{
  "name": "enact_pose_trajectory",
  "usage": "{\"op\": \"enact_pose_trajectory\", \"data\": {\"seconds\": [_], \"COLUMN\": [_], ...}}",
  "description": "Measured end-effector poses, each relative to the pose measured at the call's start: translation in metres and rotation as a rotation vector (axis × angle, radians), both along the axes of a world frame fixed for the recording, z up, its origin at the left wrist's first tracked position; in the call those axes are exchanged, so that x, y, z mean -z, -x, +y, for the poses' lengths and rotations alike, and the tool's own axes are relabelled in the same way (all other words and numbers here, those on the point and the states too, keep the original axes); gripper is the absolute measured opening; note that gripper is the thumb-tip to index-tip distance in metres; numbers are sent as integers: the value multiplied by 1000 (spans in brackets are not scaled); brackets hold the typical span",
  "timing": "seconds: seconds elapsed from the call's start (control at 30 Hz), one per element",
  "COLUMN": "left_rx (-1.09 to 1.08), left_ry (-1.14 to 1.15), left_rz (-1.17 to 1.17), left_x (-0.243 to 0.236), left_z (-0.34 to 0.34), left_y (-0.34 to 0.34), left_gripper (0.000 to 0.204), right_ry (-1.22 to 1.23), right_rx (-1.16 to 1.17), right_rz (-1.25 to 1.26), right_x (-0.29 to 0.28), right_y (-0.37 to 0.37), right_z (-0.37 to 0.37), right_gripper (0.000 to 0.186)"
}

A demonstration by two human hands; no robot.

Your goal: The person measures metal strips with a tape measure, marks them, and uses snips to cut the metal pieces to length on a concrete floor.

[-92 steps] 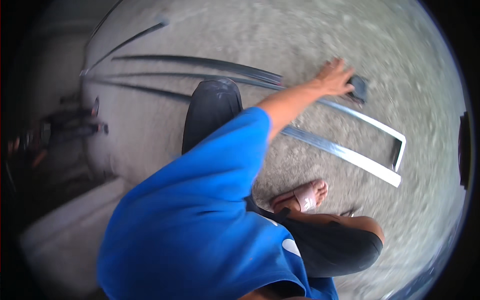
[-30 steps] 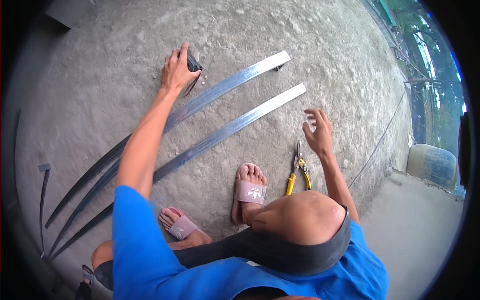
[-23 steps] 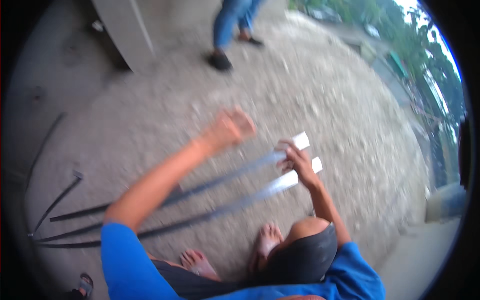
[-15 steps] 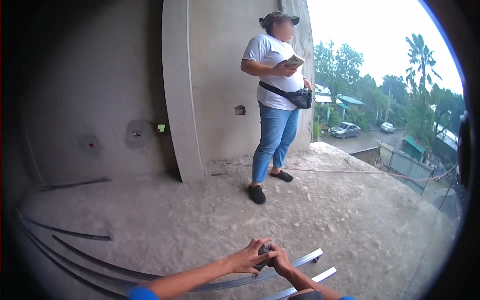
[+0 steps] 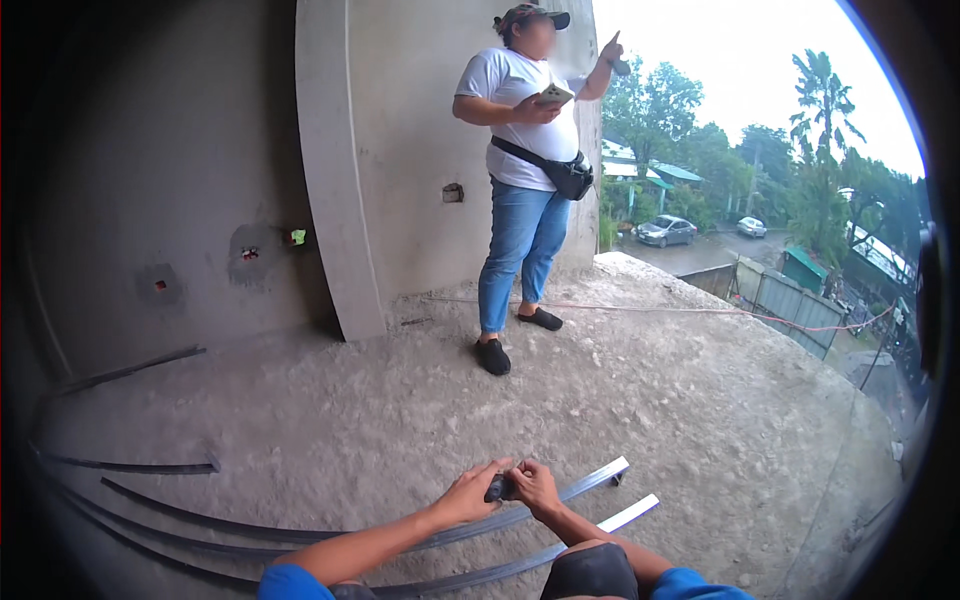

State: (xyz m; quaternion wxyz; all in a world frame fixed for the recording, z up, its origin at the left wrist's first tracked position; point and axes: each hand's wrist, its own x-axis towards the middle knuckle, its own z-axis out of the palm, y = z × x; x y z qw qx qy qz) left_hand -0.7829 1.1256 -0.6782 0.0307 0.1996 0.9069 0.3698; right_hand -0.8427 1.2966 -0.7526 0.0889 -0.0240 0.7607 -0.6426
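Observation:
My hands meet in front of me, low above the floor, around a small dark object whose kind I cannot make out. On its left side my left hand is closed round it. From the right, my right hand has its fingers bent against the object's other end, thumb and forefinger close together. Most of the object is covered by my fingers. Beneath my hands and forearms lie long metal channels, silvery at their right ends.
A person in a white shirt stands ahead, phone in one hand, pointing right. Rough concrete floor ends at an open edge on the right, with a thin cord along it. A concrete column stands left.
The person ahead has raised an arm to point right. My hands have shifted slightly left on the dark object, and my right fingers have drawn together. The view has tilted a little.

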Motion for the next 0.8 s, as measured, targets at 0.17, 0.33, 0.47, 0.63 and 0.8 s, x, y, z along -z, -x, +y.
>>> {"op": "enact_pose_trajectory", "data": {"seconds": [0.17,0.33,0.47,0.63,0.8], "left_rx": [126,-40,52,265,179], "left_ry": [191,258,263,173,213], "left_rz": [-184,-283,-364,-726,-763], "left_x": [30,33,59,110,128], "left_z": [-25,-21,-54,-117,-170], "left_y": [7,-2,-1,-13,-80], "left_gripper": [96,82,83,101,87], "right_ry": [-69,161,9,221,179], "right_rx": [-172,-349,-664,-473,-210], "right_rz": [-1,-324,-148,-215,-296], "right_x": [12,-17,-23,-27,-36], "right_y": [-11,-17,-11,24,58], "right_z": [-6,3,33,130,232], "right_gripper": [19,11,12,15,10]}}
